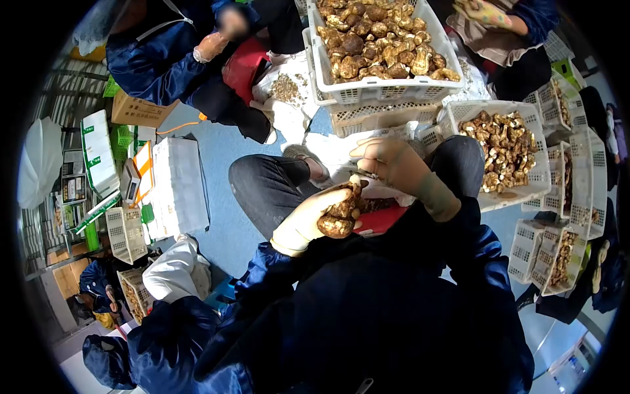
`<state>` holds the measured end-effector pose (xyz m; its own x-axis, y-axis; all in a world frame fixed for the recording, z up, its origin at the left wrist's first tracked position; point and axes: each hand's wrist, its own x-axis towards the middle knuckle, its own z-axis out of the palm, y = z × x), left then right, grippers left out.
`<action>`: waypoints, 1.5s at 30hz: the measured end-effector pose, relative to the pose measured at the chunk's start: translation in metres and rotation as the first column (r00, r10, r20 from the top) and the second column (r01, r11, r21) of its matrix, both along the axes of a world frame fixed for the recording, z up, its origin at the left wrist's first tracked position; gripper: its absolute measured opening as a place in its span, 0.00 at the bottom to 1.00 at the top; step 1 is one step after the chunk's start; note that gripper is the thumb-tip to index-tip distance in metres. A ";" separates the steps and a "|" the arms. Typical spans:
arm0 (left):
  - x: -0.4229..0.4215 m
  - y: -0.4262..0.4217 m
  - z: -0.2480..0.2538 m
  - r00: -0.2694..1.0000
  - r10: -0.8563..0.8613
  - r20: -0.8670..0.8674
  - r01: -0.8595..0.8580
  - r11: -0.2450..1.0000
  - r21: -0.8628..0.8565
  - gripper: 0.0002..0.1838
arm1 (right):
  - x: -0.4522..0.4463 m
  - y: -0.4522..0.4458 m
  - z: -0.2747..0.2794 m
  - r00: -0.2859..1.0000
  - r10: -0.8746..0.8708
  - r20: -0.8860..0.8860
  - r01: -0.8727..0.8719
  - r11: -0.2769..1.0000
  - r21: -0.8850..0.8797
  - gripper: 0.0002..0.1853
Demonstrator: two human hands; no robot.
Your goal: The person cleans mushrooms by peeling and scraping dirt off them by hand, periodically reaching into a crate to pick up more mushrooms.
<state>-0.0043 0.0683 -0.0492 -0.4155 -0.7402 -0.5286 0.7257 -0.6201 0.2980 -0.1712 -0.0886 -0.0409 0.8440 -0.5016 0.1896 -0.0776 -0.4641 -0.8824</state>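
My left hand point(305, 220), in a pale glove, is closed around a brown mushroom point(338, 225) with a thick, knobbly body, held above my lap. Its paler stem end points up toward my right hand point(397, 167), which is gloved as well. The fingers of that hand are curled just beside the stem end. Something small and dark shows under them, but I cannot make out what it is. Below both hands lies a red surface point(380, 220) between my legs.
A white crate point(387, 87) heaped with mushrooms stands ahead, on top of another crate. To the right is a second mushroom crate point(543, 164), with more crates beyond. Other people sit ahead and at the left. A white box point(177, 187) stands on the blue floor point(220, 177).
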 end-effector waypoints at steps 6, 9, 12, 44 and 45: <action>0.001 -0.006 0.001 0.990 -0.080 0.118 0.093 0.990 -0.109 0.26 | 0.001 -0.018 -0.016 0.989 0.139 0.042 -0.101 0.864 -0.493 0.10; -0.002 -0.006 0.004 0.983 0.038 0.180 0.001 0.978 -0.211 0.24 | -0.003 -0.014 -0.003 0.999 -0.049 0.010 0.049 0.999 -0.022 0.08; 0.004 -0.006 0.007 0.996 0.048 0.071 -0.029 0.969 -0.245 0.21 | -0.009 -0.008 0.006 0.998 -0.056 0.003 0.053 0.967 0.249 0.08; -0.012 -0.032 0.017 0.714 -0.192 0.674 0.480 0.834 -0.271 0.12 | -0.030 -0.019 -0.029 0.998 0.050 -0.031 -0.058 0.920 -0.388 0.09; -0.014 -0.039 0.019 0.671 -0.178 0.720 0.516 0.809 -0.281 0.12 | -0.034 -0.027 -0.033 0.995 -0.033 -0.093 -0.026 0.820 -0.572 0.10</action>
